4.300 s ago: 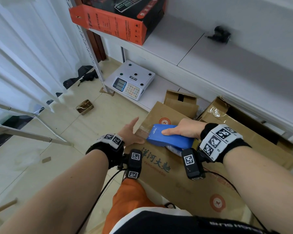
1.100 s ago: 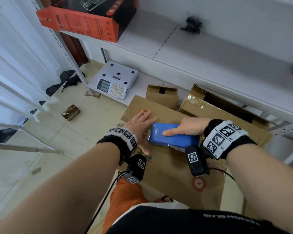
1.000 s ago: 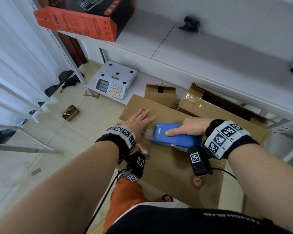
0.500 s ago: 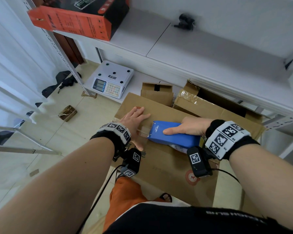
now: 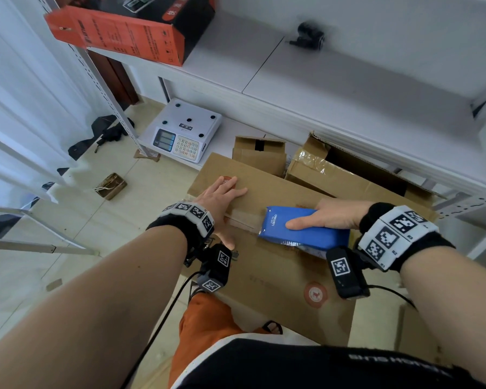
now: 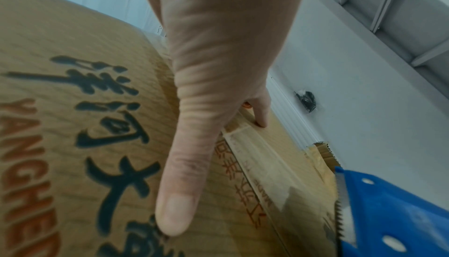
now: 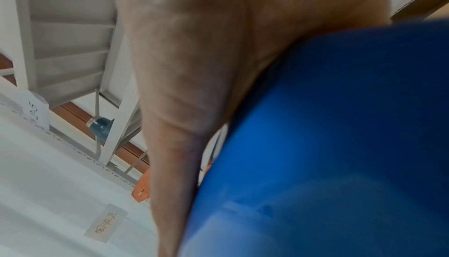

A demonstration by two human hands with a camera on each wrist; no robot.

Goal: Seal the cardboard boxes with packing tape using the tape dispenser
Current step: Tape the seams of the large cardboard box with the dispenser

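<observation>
Blue plastic tape dispenser is now drawn rightward along the brown cardboard box seam, gripped by right hand; clear tape strip is exposed. Left hand is pressed flat on it. Seal is partly laid.

floor: cardboard box | low shelf: scale
</observation>
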